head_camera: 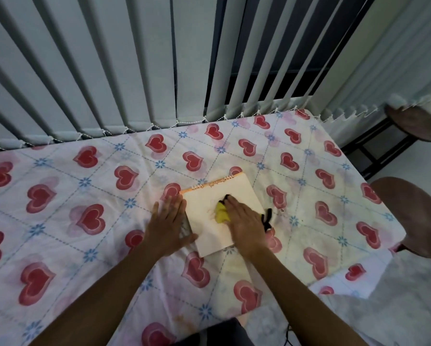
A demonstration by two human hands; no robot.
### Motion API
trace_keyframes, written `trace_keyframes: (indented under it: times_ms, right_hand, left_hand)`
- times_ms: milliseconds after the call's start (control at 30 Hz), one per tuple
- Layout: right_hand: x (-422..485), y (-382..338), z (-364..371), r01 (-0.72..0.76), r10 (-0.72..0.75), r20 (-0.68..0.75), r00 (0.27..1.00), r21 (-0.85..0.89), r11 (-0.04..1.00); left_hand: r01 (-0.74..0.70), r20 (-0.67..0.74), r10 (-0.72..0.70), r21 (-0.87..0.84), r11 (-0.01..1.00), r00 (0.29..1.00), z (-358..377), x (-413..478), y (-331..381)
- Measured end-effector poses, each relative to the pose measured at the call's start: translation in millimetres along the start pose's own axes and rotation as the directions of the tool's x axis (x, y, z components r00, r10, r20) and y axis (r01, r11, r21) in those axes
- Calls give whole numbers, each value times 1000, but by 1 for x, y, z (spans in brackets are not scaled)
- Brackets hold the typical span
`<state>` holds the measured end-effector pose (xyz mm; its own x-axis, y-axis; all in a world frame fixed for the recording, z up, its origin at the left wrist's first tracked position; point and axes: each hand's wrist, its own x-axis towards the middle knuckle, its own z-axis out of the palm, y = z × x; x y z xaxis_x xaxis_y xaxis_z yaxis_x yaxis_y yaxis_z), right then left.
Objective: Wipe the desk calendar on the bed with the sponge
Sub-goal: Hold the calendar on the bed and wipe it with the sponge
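Note:
The desk calendar [234,193], pale cream with an orange spiral-bound top edge, lies flat on the heart-patterned bed sheet [84,186]. My right hand [244,223] presses a yellow sponge [221,213] with a dark scouring side onto the calendar's face; most of the sponge is hidden under my fingers. My left hand [169,221] lies flat with fingers spread against the calendar's left edge, holding nothing.
Vertical blinds [134,71] hang along the far side of the bed. A small black object [268,218] lies on the sheet beside the calendar's right edge. Two round brown stools [419,216] stand to the right of the bed.

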<state>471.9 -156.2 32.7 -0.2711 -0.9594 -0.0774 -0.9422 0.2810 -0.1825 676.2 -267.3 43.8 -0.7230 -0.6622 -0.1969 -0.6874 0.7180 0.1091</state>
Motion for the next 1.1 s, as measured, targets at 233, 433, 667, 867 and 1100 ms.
trace_keyframes:
  times_ms: [233,433,667,867,1100]
  right_hand:
    - [-27,8,-14,-67,67,-12,998,-46,997]
    - [2,26,-22,106,-102,57,993,-66,992]
    - [73,29,-31,-160,170,116,979,-87,983]
    - [-26,68,-26,-65,67,33,997,-68,996]
    - [39,21,-37,315,-314,31,949,-49,948]
  left_hand:
    - [0,-6,0,-51,999,1000,8,4,-3]
    - [20,23,-19,-59,998,1000,19,9,-8]
    - [14,13,-13,-90,996,1000,24,9,-9]
    - [30,20,-28,-89,996,999,28,11,-10]
    - [14,-9,-15,-113,994,1000,34,13,-11]
